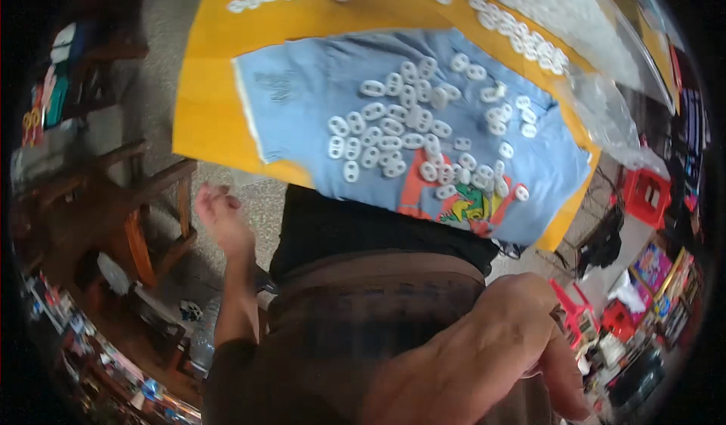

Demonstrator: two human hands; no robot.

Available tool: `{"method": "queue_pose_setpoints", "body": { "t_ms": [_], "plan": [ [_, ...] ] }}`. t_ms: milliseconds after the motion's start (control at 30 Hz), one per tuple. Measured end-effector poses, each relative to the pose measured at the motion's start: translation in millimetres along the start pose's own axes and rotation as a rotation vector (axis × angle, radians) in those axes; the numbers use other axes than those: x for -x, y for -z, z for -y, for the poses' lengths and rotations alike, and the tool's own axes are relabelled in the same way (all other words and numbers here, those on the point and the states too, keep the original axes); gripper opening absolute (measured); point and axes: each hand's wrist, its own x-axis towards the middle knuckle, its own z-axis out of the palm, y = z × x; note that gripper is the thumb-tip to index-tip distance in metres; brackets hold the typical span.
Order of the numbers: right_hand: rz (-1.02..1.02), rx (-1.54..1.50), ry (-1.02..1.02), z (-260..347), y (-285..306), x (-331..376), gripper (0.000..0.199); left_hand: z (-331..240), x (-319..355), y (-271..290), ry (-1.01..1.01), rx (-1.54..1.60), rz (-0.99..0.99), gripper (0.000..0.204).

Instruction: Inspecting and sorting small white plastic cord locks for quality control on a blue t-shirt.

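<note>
A light blue T-shirt (302,77) with a colourful print lies spread on a yellow tabletop (208,92). Scattered over the shirt are many small white oval plastic pieces (391,126), each with two holes. My left hand (221,215) is off the table's near left edge, fingers loosely bent and apart, nothing visible in it. Close to the camera at the lower right, my right hand (522,327) is bent at the wrist in front of my body. Its fingers point down and are mostly hidden, so what it may hold cannot be seen. Neither hand touches the pieces.
More white pieces (522,35) line the table's far side. A clear plastic bag (609,115) hangs over the right edge, beside a red crate (646,198). Wooden stools or frames (140,243) stand on the left; a red plastic chair (575,311) is at the lower right.
</note>
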Motion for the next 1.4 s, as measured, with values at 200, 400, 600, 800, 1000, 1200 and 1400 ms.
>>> {"method": "queue_pose_setpoints", "body": {
  "t_ms": [200, 400, 600, 800, 1000, 1200, 1400],
  "plan": [
    [-0.107, 0.095, 0.468, -6, -18, 27, 0.086, -72, 17, -39, -0.375, 0.062, 0.076, 0.027],
    [0.043, 0.071, -0.111, 51, 32, 60, 0.082, -131, 50, -91, -0.890, -0.292, 0.623, 0.015],
    [-0.396, 1.170, -0.260, 75, 28, 110, 0.045, -159, 85, -175, -1.163, -0.391, 1.045, 0.035],
    [-0.566, 1.327, -0.110, 88, 30, 140, 0.021, -162, 99, -209, -1.244, -0.600, 1.039, 0.028],
    [-0.792, 1.414, 0.100, 96, 36, 152, 0.017, -174, 93, -212, -1.272, -0.677, 1.090, 0.025],
    [-0.758, 1.636, -0.070, 101, 37, 143, 0.019, -176, 91, -200, -1.162, -0.448, 1.025, 0.025],
    [-0.499, 2.005, -0.124, 84, 49, 123, 0.032, -172, 88, -178, -1.027, -0.401, 0.983, 0.024]
  ]
}}
